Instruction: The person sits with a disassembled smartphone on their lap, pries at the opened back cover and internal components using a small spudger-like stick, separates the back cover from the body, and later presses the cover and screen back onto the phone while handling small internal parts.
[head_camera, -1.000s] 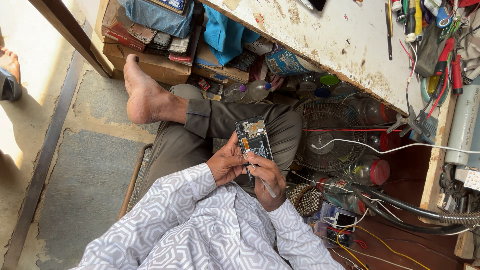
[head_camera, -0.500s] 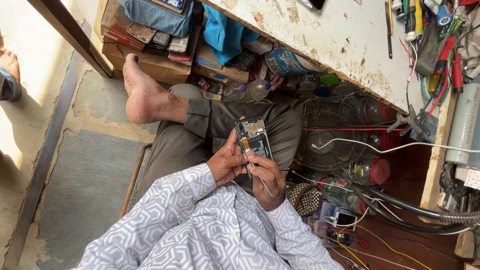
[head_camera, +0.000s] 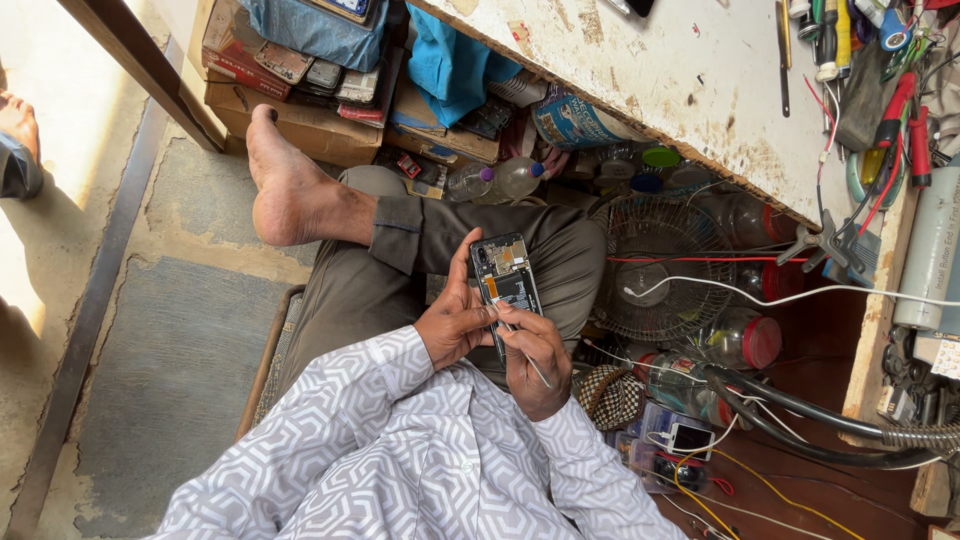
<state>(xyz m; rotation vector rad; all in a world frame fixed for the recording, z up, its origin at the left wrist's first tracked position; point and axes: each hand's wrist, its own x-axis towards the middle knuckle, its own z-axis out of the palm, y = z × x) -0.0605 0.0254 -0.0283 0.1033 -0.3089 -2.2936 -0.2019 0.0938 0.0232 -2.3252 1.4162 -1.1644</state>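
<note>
Barely any shift: hands (head_camera: 500, 340) and opened phone (head_camera: 506, 280) as before.

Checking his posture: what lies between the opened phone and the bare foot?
In the head view, his bent leg in olive trousers lies between the opened phone and bare foot.

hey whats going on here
A person sitting cross-legged beside a workbench is working on an opened phone with its back cover off and the inner boards showing. The left hand holds the phone by its side, while the right hand holds a thin metal tool with its tip at the phone's lower part. Next to the knees lie a small fan, plastic bottles and wires; hand tools sit on the bench top.
</note>
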